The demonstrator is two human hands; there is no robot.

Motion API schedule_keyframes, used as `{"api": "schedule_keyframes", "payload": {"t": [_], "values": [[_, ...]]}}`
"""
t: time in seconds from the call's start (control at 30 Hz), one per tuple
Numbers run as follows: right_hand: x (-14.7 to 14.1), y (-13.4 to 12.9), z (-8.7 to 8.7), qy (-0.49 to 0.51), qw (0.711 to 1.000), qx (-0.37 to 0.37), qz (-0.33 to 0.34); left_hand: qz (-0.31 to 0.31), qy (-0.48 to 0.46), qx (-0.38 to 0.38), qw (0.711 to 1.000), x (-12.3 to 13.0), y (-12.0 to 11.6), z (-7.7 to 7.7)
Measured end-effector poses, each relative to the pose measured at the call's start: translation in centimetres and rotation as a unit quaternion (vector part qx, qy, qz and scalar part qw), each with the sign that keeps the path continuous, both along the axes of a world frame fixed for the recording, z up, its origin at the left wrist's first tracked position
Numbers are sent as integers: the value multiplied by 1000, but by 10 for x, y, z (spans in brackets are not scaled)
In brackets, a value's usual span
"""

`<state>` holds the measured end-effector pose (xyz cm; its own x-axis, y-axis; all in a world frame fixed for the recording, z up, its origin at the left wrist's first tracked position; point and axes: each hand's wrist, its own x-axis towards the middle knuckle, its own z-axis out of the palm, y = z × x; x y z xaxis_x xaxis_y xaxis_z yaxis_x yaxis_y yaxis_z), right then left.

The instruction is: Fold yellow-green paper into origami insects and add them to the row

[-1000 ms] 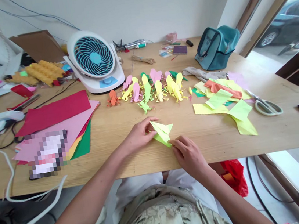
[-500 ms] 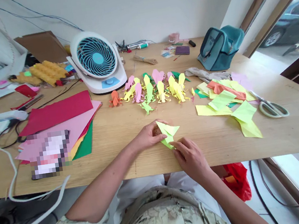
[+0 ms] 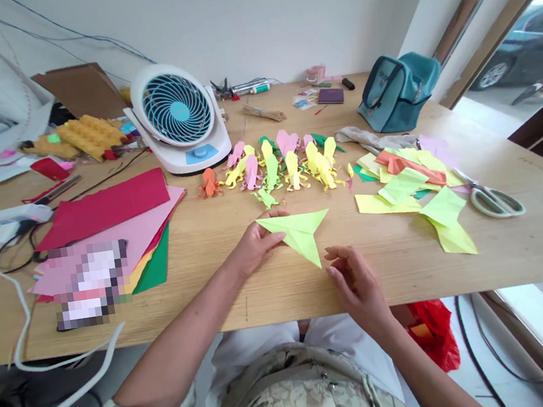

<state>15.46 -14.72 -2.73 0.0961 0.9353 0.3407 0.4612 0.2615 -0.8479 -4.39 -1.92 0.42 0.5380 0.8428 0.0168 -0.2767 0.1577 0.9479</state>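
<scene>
A folded sheet of lime-green origami paper (image 3: 302,231) is pinched by its left corner between the thumb and fingers of my left hand (image 3: 262,240). It spreads into three points, one of them reaching down toward me. Just right of that lower point is my right hand (image 3: 355,279), apart from the paper, its fingers loosely curled with a gap to the thumb. Beyond the paper stand several folded paper figures (image 3: 291,168) in yellow, pink, green and orange.
Paper scraps (image 3: 407,178) and scissors (image 3: 496,200) lie to the right. On the left are coloured sheets (image 3: 111,209) and a power strip (image 3: 15,218). A fan (image 3: 178,112) and a teal bag (image 3: 398,95) stand at the back of the wooden table (image 3: 209,266).
My right hand has let go of the paper and moved a little right. The paper has opened out into a wider three-pointed shape, and my left hand has shifted slightly left with it.
</scene>
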Motion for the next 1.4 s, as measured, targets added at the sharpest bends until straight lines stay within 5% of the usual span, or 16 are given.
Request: {"api": "schedule_keyframes", "payload": {"t": [0.13, 0.33, 0.47, 0.67, 0.9, 1.3, 1.4], "values": [[12, 13, 10, 66, 997, 13, 29, -29, -71, -84, 994, -5, 2, 0], [15, 50, 48, -90, 983, 61, 146, -42, -104, -131, 985, -3, 1, -1], [7, 71, 54, -123, 968, 76, 206, -3, -129, -145, 981, -1, 1, 0], [4, 85, 50, -71, 981, -6, 179, 30, -150, -152, 976, -1, 5, 0], [4, 87, 38, 38, 984, -36, 170, -11, -116, -158, 981, -3, 4, -3], [2, 86, 28, 29, 989, -5, 147, 0, -111, -149, 983, -1, 1, 5], [2, 85, 28, -16, 995, 67, 76, 52, -105, -119, 986, -1, 1, 9]]}}
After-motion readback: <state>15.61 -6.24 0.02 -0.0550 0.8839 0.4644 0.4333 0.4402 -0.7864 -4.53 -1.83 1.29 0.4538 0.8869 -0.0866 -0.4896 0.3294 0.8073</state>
